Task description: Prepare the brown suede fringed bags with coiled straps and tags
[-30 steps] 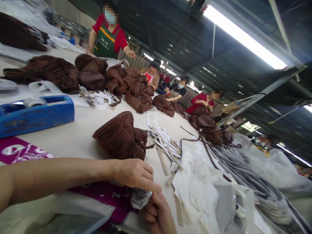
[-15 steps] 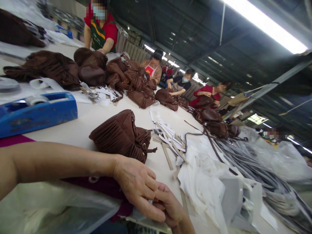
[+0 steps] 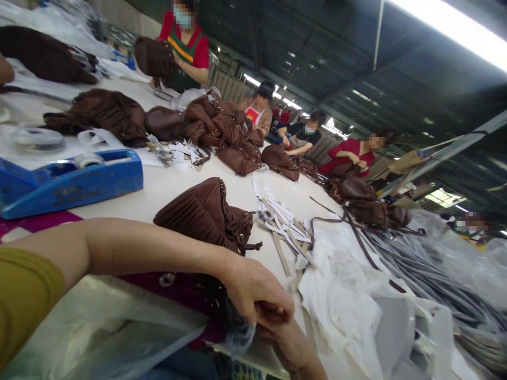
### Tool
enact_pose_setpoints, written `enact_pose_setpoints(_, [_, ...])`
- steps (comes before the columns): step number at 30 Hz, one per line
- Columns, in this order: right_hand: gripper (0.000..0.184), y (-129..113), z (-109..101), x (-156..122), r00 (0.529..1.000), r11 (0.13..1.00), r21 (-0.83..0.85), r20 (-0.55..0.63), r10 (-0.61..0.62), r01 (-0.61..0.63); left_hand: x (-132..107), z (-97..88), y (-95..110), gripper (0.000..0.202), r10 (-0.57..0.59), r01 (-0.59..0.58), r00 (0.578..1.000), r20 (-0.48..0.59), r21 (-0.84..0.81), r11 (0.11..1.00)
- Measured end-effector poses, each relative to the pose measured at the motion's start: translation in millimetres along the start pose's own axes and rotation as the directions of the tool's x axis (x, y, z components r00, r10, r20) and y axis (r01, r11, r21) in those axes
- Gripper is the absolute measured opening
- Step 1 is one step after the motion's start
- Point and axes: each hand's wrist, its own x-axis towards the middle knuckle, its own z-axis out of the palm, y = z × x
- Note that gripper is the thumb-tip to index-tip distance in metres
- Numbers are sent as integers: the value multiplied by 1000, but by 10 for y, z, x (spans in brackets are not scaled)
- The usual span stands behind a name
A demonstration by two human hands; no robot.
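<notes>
My left hand [image 3: 257,295] is curled over the bunched mouth of a clear plastic bag [image 3: 119,327] at the table's near edge, fingers closed on the plastic. My right hand [image 3: 291,348] comes up from below and meets it, mostly hidden beneath the left; its fingers do not show. Inside the bag lies something dark with a magenta printed sheet [image 3: 178,287]. Just beyond my left forearm sits a brown fringed handbag [image 3: 208,214] on the white table [image 3: 174,184].
A blue tape dispenser [image 3: 71,182] stands at the left. Several brown handbags [image 3: 222,132] are heaped further along, with paper strips [image 3: 283,227], white wrapping [image 3: 348,301] and grey straps [image 3: 420,269] to the right. Several masked people work on the far side; one lifts a brown bag [image 3: 154,55].
My left hand has moved right and closed down over the bag's mouth, covering my right hand. The person in the red top has picked up a brown handbag.
</notes>
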Motion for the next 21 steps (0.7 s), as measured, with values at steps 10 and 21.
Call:
enact_pose_setpoints(10, [51,-123,136,60,999,999,-8,1,-54,54,-870,-232,464,23,-129,490,654,-745,287,823])
enact_pose_setpoints(21, [55,-71,19,30,868,786,-563,-226,-443,255,-1665,310,-67,56,-405,659,741,-536,463,593])
